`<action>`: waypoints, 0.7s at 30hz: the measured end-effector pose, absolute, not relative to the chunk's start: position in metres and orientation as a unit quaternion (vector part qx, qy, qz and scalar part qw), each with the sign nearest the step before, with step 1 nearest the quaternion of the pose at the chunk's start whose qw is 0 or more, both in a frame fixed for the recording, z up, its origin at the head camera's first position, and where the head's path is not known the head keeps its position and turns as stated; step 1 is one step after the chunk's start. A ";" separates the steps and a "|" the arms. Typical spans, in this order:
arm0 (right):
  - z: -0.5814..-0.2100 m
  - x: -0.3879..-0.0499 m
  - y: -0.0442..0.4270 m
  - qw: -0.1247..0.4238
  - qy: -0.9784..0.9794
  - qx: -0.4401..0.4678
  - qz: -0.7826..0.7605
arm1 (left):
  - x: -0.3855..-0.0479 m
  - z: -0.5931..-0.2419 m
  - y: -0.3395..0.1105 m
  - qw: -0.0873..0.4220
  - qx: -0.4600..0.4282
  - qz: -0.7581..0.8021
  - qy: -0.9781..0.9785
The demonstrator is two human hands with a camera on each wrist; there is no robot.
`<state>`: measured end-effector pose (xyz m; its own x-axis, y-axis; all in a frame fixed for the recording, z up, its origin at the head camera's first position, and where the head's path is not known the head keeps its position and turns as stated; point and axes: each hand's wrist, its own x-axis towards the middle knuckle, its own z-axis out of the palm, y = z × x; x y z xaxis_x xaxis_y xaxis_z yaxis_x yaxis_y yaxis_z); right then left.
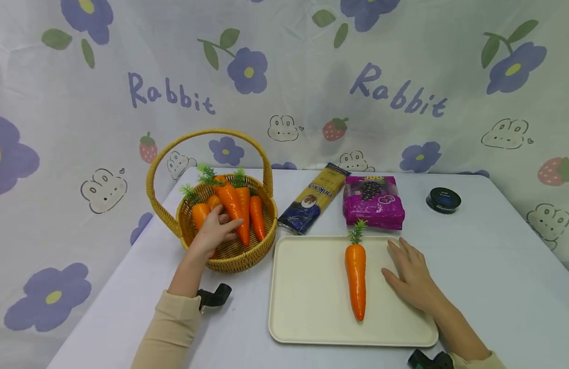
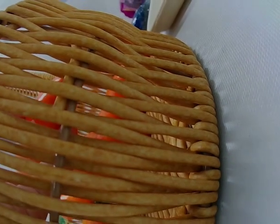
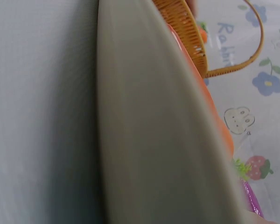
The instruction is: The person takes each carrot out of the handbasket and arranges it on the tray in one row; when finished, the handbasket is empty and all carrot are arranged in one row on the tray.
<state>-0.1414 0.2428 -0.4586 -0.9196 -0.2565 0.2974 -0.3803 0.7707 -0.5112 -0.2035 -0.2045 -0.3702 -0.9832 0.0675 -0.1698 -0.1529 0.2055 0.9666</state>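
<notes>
In the head view my left hand (image 1: 216, 231) reaches into the wicker basket (image 1: 238, 260) and grips an orange carrot (image 1: 232, 206) with a green top, its thumb and fingers around it. Several other carrots lie around it in the basket, one (image 1: 257, 218) to its right. The left wrist view is filled by the basket's woven side (image 2: 130, 135). A single carrot (image 1: 356, 279) lies lengthwise on the cream tray (image 1: 307, 328). My right hand (image 1: 412, 279) rests over the tray's right edge, fingers spread and holding nothing. The tray's side (image 3: 154, 116) fills much of the right wrist view.
Behind the tray lie a blue and gold packet (image 1: 314, 200) and a purple bag (image 1: 373, 203). A round black container (image 1: 443, 200) stands at the back right. The basket's tall handle (image 1: 210, 132) arches over its back. A patterned cloth hangs behind the white table.
</notes>
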 end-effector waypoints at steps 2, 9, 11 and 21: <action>-0.459 -0.141 0.243 0.106 -0.935 0.169 0.294 | -0.203 -0.369 -0.205 0.090 -0.021 0.636 0.766; -0.462 -0.142 0.244 0.113 -0.933 0.171 0.296 | -0.204 -0.366 -0.205 0.088 -0.009 0.642 0.762; -0.463 -0.143 0.244 0.114 -0.933 0.170 0.295 | -0.204 -0.365 -0.205 0.092 -0.007 0.648 0.756; -0.461 -0.142 0.245 0.114 -0.932 0.175 0.295 | -0.198 -0.365 -0.204 0.124 -0.002 0.713 0.690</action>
<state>-0.1419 0.2447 -0.4609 -0.9128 -0.2589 0.3158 -0.3935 0.7647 -0.5103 -0.1982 -0.2042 -0.3647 -0.9694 0.1734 -0.1735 -0.1792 -0.0178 0.9836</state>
